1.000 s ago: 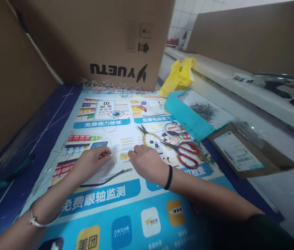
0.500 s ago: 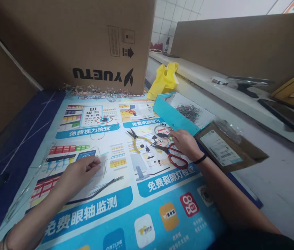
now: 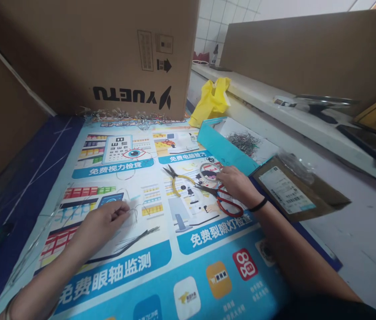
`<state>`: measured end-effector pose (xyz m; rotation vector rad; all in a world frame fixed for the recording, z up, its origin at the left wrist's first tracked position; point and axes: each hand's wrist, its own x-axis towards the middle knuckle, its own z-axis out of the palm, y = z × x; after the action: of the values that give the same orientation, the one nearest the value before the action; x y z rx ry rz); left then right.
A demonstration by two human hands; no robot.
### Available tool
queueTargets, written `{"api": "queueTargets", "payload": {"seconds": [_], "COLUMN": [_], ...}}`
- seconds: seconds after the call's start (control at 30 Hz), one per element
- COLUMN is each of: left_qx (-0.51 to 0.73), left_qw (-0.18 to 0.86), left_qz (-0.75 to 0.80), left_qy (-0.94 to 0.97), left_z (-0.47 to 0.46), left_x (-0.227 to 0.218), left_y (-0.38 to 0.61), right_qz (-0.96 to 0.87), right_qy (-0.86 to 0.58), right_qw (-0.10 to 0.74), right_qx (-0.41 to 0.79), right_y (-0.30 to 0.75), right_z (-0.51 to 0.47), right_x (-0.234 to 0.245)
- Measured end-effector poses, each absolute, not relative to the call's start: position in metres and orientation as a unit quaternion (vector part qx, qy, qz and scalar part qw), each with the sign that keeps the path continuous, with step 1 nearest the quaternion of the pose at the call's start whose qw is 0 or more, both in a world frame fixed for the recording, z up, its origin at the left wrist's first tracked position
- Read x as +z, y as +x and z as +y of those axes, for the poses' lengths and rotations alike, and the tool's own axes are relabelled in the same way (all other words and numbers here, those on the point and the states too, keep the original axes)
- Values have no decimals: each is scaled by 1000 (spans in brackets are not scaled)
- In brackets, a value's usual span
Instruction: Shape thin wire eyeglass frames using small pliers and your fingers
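Observation:
My left hand (image 3: 103,221) rests on the printed poster (image 3: 161,262), its fingers pinched on a thin wire (image 3: 134,210). A bundle of dark wires (image 3: 131,242) lies just below it. My right hand (image 3: 236,183) reaches to the right and lies on the red-handled scissors (image 3: 223,201), fingers curled by a small wire ring (image 3: 210,170). Whether it grips the scissors is unclear. Yellow-handled pliers (image 3: 176,178) lie left of the scissors.
A large cardboard box (image 3: 108,53) stands at the back, with wire bits along its base. An open teal box (image 3: 231,144) holds small metal pieces. A yellow bag (image 3: 212,100), a brown parcel (image 3: 296,191) and a white ledge (image 3: 294,120) are on the right.
My right hand left the wire by my left hand and moved right to the scissors. My left hand stayed pinched on the wire. The view shifted right.

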<state>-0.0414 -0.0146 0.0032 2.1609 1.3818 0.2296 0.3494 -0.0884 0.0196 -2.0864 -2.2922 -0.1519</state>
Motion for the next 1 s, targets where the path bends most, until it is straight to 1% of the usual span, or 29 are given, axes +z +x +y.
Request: {"api": "queueTargets", "payload": {"seconds": [0.1, 0.2, 0.37, 0.53, 0.7, 1.0], "left_qx": [91, 92, 101, 109, 127, 130], "left_qw": [276, 281, 254, 247, 231, 203], "left_qz": [512, 509, 509, 498, 491, 502], "left_qy": [808, 808, 816, 824, 830, 831], "left_z": [-15, -16, -17, -18, -18, -14], "left_x": [5, 7, 6, 6, 6, 10], "left_y": [-40, -39, -38, -36, -35, -41], "right_qz": [-741, -737, -756, -824, -842, -842], "right_qy": [-670, -673, -650, -566, -536, -538], "right_qw": [3, -2, 22, 20, 0, 3], "right_qx": [-40, -60, -75, 17, 61, 23], "right_y": [347, 341, 307, 248, 198, 153], "right_z": [-94, -99, -105, -107, -103, -72], "right_x": [25, 31, 39, 38, 30, 21]}}
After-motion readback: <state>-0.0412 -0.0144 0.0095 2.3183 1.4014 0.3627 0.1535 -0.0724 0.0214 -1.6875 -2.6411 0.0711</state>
